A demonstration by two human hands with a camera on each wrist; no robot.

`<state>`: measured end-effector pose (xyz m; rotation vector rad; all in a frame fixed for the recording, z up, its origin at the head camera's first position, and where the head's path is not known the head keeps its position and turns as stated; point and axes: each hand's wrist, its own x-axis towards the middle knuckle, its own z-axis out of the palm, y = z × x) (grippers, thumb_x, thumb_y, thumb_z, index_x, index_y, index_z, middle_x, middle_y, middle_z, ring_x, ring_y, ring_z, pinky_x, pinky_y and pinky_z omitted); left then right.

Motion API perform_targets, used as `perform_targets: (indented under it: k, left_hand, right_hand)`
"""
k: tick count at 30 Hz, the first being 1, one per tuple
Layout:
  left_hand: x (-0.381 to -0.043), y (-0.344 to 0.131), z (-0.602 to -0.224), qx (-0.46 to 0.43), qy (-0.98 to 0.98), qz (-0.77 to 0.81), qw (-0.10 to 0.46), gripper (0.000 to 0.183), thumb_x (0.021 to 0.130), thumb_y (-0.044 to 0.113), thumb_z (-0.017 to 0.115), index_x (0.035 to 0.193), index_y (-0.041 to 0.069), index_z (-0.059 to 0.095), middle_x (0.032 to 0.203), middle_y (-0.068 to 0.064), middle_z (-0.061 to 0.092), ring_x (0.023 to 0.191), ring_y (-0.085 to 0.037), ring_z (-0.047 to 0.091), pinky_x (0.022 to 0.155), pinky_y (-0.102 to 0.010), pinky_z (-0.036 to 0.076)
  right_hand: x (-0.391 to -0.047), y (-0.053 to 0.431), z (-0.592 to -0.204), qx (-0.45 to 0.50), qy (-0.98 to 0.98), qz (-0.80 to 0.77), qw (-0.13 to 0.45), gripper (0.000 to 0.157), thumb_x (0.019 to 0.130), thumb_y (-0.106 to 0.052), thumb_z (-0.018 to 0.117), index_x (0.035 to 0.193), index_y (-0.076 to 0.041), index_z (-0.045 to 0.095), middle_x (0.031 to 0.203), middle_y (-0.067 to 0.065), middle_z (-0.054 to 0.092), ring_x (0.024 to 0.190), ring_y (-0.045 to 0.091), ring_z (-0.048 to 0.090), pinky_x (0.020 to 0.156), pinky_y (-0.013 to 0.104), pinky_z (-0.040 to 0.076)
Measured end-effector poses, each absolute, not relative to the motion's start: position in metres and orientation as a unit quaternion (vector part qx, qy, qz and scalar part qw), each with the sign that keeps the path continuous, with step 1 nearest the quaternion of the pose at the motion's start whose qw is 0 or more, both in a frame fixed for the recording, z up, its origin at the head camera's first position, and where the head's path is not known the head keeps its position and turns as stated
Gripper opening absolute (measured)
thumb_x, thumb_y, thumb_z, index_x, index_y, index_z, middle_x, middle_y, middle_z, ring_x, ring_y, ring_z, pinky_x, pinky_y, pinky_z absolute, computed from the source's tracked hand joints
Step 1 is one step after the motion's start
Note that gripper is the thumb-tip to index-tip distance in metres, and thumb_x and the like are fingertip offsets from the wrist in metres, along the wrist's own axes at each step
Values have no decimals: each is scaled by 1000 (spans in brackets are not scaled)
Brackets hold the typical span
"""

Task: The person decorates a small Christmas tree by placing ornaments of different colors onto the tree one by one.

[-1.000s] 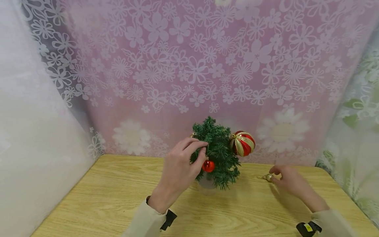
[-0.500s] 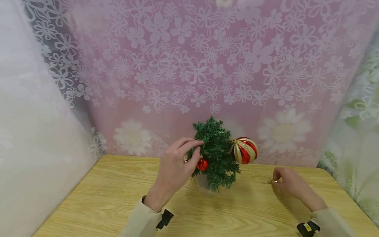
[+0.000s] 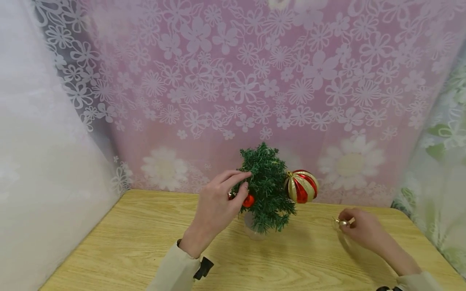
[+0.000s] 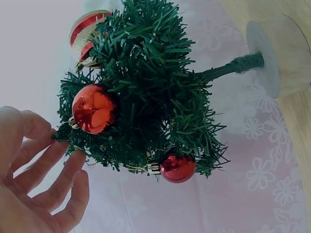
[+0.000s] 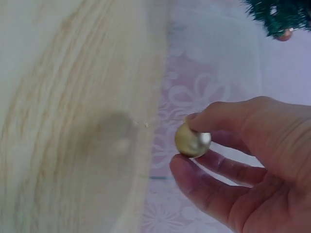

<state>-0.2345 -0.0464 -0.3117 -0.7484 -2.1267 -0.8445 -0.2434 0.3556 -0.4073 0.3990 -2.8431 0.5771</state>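
Note:
A small artificial Christmas tree [image 3: 267, 184] stands on the table, decorated with baubles. My left hand [image 3: 216, 206] is at its left side, thumb and index finger pinching a green branch tip [image 4: 62, 135] beside a shiny red bauble [image 4: 95, 109]; the other fingers [image 4: 60, 179] are loosely bent. A darker red bauble [image 4: 177, 167] hangs lower in the left wrist view. To the right of the tree, my right hand [image 3: 365, 230] pinches a small gold bauble [image 5: 192, 139] between thumb and fingertips, just above the table. Its metal cap and hook point left in the head view.
A large red-and-gold striped bauble [image 3: 301, 186] sticks out from the tree's right side. The tree's stem stands in a pale round base [image 4: 267, 58]. A flowered pink curtain [image 3: 233, 101] hangs behind the wooden table [image 3: 145, 238], with pale sheets on both sides.
The tree has turned a little: the striped bauble has shifted right and down, the red bauble left with my left hand. My right hand has moved slightly right and down with the gold bauble.

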Motion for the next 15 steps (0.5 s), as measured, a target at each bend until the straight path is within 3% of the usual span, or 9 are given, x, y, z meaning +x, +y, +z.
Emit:
perform_targets:
  k: [4, 7, 11, 15]
  left_hand:
    - [-237, -46, -311, -298, -820, -333, 357, 24, 100, 20, 66, 123, 19, 75, 119, 1, 73, 59, -4, 53, 45, -16, 26]
    - [-238, -47, -309, -304, -814, -334, 365, 23, 100, 19, 66, 122, 18, 75, 119, 0, 73, 78, -10, 66, 50, -18, 31]
    - [-239, -47, -307, -306, -811, -331, 373, 23, 100, 19, 66, 121, 17, 75, 118, 0, 72, 85, -13, 67, 55, -19, 37]
    - [-239, -48, -308, -305, -810, -332, 375, 23, 100, 19, 66, 122, 17, 74, 116, 1, 72, 86, -11, 67, 53, -19, 34]
  right_hand:
    - [-227, 350, -400, 131, -954, 218, 161, 13, 87, -4, 77, 97, -9, 71, 94, 4, 70, 70, 7, 67, 58, 22, 52]
    - [-216, 344, -391, 144, -936, 236, 217, 20, 84, -1, 80, 97, -12, 70, 95, 4, 68, 72, 0, 67, 56, 21, 53]
    - [-202, 334, -376, 158, -912, 255, 281, 26, 82, 0, 82, 98, -17, 71, 95, 0, 67, 77, -12, 63, 56, 15, 53]
    - [-189, 322, -364, 170, -887, 275, 329, 34, 78, 4, 84, 100, -19, 73, 95, -8, 67, 81, -18, 58, 59, 9, 50]
